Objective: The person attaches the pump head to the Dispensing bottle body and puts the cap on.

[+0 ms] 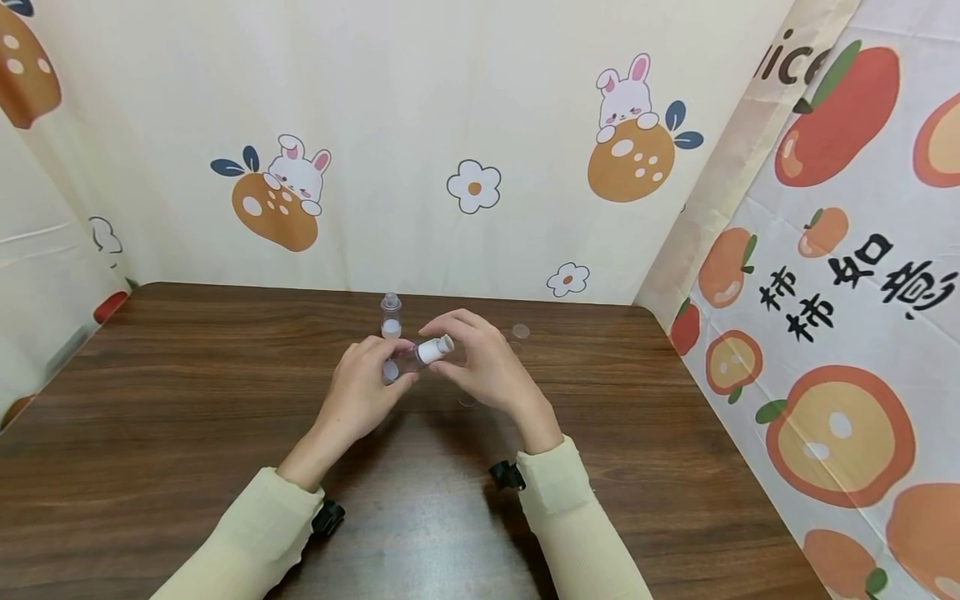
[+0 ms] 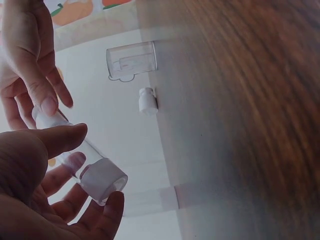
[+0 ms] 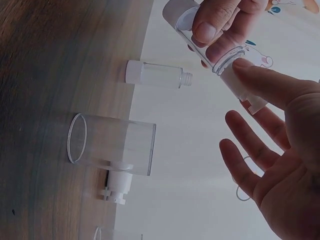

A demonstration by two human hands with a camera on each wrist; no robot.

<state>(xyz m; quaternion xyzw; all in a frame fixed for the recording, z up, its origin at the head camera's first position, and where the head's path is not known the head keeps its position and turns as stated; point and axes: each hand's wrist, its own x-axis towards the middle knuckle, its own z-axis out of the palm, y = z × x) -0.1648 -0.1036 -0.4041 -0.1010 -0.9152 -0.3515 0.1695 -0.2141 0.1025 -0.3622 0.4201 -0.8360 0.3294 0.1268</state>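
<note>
My left hand [image 1: 365, 382] grips a clear bottle [image 2: 90, 152] with a white base, tilted above the table. On the bottle's threaded neck end sits a white pump head [image 3: 235, 82]. My right hand [image 1: 486, 360] pinches that pump head between thumb and index finger, its other fingers spread loosely. Behind the hands stands a second clear bottle [image 3: 160, 75], white-based, with a bare threaded neck. Another white pump head [image 3: 119, 185] stands on the table, partly behind a clear cover [image 3: 115, 142] in the right wrist view.
The brown wooden table [image 1: 225, 400] carries these parts. A further clear cover [image 3: 117, 235] shows at the bottom edge of the right wrist view. A printed curtain [image 1: 390, 100] hangs along the table's back edge, and a fruit-patterned cloth [image 1: 847, 333] along the right.
</note>
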